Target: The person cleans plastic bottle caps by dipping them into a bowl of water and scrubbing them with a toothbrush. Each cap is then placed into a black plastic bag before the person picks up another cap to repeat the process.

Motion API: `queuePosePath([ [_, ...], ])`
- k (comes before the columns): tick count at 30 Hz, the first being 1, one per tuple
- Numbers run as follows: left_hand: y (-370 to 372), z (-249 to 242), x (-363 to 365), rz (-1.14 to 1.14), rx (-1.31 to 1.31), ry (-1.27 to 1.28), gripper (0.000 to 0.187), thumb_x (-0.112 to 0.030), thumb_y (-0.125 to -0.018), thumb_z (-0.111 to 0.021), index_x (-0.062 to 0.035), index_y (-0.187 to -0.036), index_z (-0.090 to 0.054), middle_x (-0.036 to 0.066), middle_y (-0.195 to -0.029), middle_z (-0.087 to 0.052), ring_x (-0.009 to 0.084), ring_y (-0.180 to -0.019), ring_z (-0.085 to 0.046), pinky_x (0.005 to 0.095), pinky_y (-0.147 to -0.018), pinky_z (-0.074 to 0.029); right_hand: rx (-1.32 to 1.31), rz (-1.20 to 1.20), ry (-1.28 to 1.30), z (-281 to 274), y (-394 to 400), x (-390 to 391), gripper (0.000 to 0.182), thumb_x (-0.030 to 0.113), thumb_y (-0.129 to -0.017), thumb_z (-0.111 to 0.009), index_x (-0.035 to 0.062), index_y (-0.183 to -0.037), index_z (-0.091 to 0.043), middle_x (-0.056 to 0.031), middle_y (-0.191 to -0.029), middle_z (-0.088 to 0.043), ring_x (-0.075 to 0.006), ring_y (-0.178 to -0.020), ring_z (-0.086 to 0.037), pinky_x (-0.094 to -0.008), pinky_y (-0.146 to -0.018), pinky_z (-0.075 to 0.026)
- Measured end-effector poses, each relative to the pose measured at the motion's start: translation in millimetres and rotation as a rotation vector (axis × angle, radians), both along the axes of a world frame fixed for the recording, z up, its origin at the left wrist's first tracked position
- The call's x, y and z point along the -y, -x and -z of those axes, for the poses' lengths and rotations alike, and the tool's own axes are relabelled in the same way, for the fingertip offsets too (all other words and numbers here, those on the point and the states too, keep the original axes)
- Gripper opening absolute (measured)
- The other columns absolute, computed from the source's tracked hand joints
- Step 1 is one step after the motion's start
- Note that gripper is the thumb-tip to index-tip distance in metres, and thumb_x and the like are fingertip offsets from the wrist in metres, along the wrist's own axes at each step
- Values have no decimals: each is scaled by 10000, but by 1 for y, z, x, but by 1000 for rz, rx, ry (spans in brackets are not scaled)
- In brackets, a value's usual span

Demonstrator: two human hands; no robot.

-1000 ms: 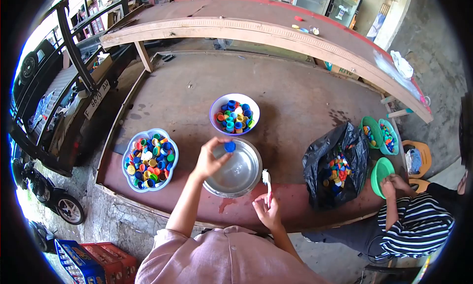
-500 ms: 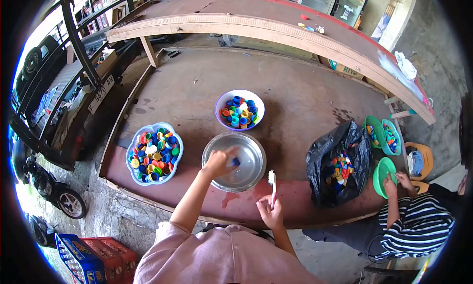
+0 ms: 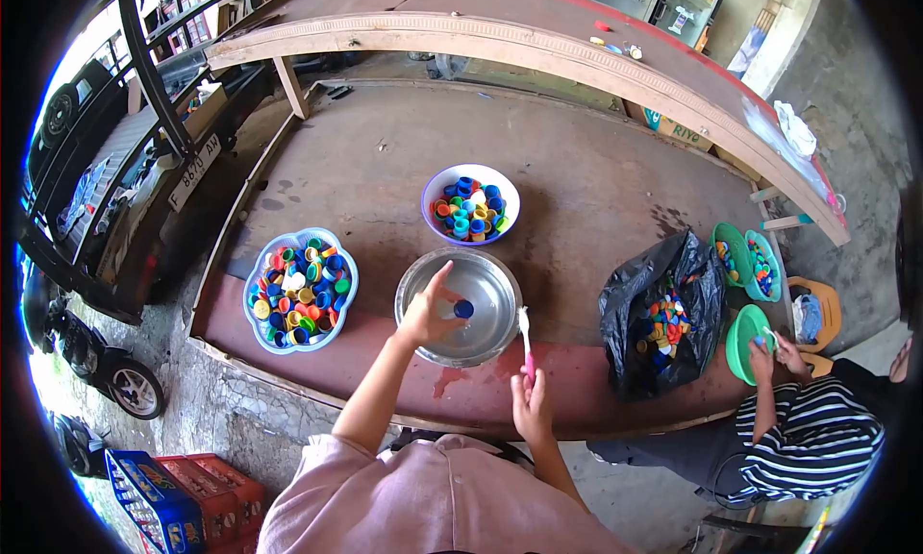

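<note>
Our right hand [image 3: 531,404] grips a toothbrush [image 3: 527,350]. Farther out, our left hand [image 3: 426,316] spreads its fingers; we cannot tell if they pinch the blue cap [image 3: 463,309] at their tips. Below them sits a metal bowl [image 3: 494,319].

Cap [image 3: 463,309] dark blue; brush [image 3: 527,347] white head, pink handle; metal basin [image 3: 495,314] silver-grey; scalloped tub [image 3: 354,280] pale blue, mixed caps [image 3: 306,295] red, blue, green, yellow, white; round bowl [image 3: 441,182] white, purple rim; bag [image 3: 625,323] black; wearer's shirt [image 3: 433,496] dusty pink; co-worker's top [image 3: 817,439] black-and-white striped
</note>
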State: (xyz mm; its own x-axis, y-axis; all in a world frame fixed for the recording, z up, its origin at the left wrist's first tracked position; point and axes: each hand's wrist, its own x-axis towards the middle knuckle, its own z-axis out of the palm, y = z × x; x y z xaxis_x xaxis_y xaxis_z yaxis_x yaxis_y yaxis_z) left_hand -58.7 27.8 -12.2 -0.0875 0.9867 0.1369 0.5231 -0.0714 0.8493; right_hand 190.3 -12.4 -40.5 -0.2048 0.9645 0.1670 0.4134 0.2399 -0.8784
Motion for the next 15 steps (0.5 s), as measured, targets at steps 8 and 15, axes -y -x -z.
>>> queuePosePath([
  [8,-16,-1,28,-115,108,-194,1143,-108,-576,-805,-97,-1405,-18,106,-901,-651,281,-938,-601,404,-923,-402,454,-389,-245,-42,18,-6,517,-4,-798,-518,142,-1288,-443,-166,-940,-610,-308,-798,-603,-377,-669,-479],
  [15,-15,-1,26,-147,147,-310,1156,-113,-574,-816,-70,-1403,-10,93,-833,-644,233,-887,-612,387,-911,-410,231,-270,-421,-47,27,-31,558,9,-780,-523,212,-1294,-438,-121,-826,-626,-281,-654,-608,-400,-553,-478],
])
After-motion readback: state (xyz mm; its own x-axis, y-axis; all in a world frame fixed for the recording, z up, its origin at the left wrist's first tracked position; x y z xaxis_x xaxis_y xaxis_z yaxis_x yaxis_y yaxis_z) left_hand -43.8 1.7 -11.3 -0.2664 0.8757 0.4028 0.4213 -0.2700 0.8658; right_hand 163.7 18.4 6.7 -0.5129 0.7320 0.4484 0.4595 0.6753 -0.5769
